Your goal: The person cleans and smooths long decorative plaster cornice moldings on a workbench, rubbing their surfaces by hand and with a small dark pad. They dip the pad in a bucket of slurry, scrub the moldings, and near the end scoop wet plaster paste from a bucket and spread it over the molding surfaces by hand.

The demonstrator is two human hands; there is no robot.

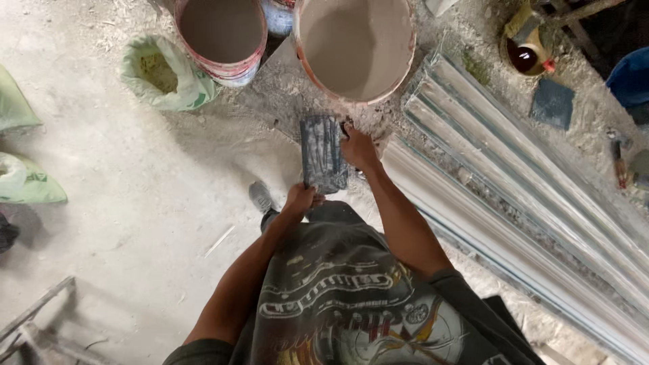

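Observation:
I hold a dark grey, ridged rectangular piece (323,153) flat in front of me, just below a large bucket (355,46) filled with pale grey powder. My left hand (298,200) grips its near edge. My right hand (358,149) grips its far right edge, close to the bucket's rim. My foot in a grey shoe (260,197) shows beside the left hand.
A second bucket (222,37) of grey powder stands at the left of the first. An open green sack (165,73) lies farther left. Long corrugated metal sheets (514,182) run along the right. A blue tub (632,78) and a yellow container (527,47) sit at the upper right.

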